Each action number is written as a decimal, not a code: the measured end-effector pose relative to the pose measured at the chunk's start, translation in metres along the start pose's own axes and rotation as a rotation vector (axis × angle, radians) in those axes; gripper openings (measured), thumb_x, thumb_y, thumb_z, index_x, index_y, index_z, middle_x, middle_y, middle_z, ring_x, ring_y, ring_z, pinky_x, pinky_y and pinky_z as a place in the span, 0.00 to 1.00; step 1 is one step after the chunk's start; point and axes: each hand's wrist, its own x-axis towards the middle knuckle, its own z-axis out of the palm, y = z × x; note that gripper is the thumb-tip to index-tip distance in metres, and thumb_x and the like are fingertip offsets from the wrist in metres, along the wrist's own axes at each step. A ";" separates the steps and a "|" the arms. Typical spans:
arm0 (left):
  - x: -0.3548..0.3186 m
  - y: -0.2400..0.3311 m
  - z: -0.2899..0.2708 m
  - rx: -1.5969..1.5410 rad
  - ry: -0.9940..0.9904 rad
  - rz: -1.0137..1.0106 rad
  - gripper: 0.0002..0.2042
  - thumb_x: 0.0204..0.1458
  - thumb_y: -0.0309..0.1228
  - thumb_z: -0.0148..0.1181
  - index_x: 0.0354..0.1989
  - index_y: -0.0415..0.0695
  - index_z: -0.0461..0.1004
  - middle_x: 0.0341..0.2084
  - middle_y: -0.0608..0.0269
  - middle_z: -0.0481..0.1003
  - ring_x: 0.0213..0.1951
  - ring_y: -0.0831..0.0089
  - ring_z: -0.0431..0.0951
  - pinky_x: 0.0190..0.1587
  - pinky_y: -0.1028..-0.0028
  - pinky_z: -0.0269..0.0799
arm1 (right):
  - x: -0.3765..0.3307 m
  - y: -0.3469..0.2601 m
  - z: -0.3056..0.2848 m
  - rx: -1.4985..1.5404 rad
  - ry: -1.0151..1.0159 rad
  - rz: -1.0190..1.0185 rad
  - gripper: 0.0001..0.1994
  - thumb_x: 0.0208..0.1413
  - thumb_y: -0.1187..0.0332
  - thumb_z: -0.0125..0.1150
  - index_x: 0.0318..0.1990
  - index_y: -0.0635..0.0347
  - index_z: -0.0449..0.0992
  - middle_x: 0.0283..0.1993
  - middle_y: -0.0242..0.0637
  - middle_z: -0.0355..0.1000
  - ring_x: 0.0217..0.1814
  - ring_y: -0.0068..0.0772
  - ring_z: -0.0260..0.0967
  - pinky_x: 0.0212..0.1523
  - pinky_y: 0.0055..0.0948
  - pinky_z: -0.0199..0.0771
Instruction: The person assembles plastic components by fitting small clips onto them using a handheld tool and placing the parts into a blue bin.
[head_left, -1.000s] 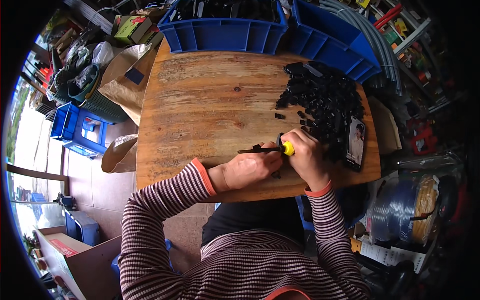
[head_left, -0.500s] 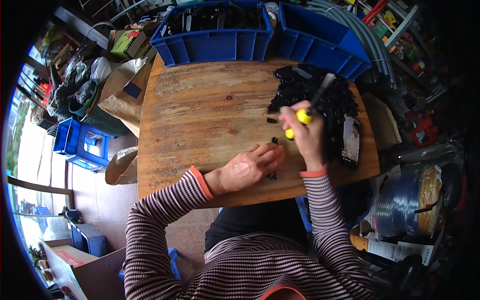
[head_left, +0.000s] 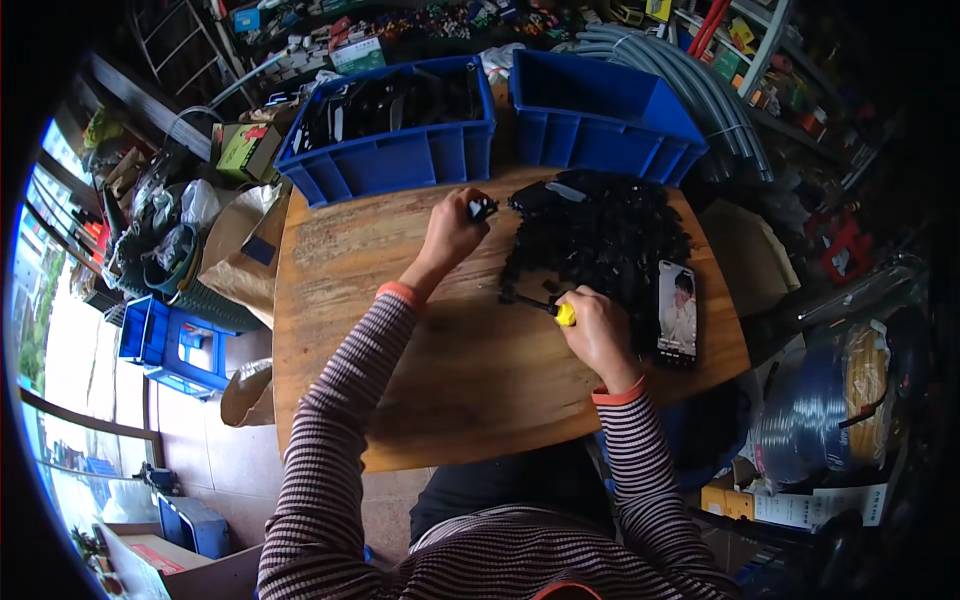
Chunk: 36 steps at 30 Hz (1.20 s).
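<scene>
My left hand [head_left: 455, 236] is reached out over the far half of the wooden table, closed around a small black plastic part [head_left: 482, 209]. The fingers hide most of that part. In my right hand [head_left: 602, 335] is a yellow-handled tool with a flat blade [head_left: 566, 314]. Its dark shaft points left, close to the table top, at the near edge of a heap of black plastic parts [head_left: 610, 232]. Beside the heap on the right lies a phone [head_left: 677, 312] with its screen lit.
Two blue crates stand along the far table edge: the left crate [head_left: 400, 165] holds many black parts, the right crate [head_left: 600, 145] shows its bare inside. Paper bags [head_left: 240, 262] flank the wooden table [head_left: 420, 400] on the left. Grey coiled hose [head_left: 735, 125] lies behind at right.
My left hand has moved from the near table to the far side, now holding a black part. The right hand has lowered the tool, its blade turned from up-right to left. The view has shifted.
</scene>
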 end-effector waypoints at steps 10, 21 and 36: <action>0.065 -0.008 0.053 0.252 -0.156 -0.048 0.15 0.45 0.34 0.67 0.40 0.40 0.76 0.31 0.49 0.79 0.35 0.56 0.80 0.38 0.66 0.74 | -0.011 -0.009 0.001 0.098 0.014 -0.053 0.07 0.41 0.80 0.58 0.29 0.60 0.71 0.32 0.41 0.69 0.32 0.50 0.71 0.31 0.41 0.72; -0.049 0.032 -0.055 -0.778 -0.230 -0.517 0.10 0.44 0.28 0.65 0.35 0.39 0.76 0.24 0.65 0.76 0.26 0.78 0.74 0.32 0.78 0.72 | -0.014 -0.020 -0.025 0.311 0.079 -0.023 0.09 0.46 0.77 0.65 0.36 0.63 0.73 0.34 0.42 0.74 0.36 0.48 0.73 0.36 0.34 0.73; -0.074 0.034 0.026 -0.093 -0.567 0.249 0.10 0.46 0.23 0.56 0.38 0.44 0.75 0.35 0.57 0.76 0.31 0.65 0.76 0.35 0.66 0.74 | -0.030 -0.022 -0.034 0.382 0.140 -0.012 0.09 0.50 0.74 0.66 0.37 0.65 0.74 0.31 0.44 0.75 0.32 0.41 0.74 0.34 0.29 0.72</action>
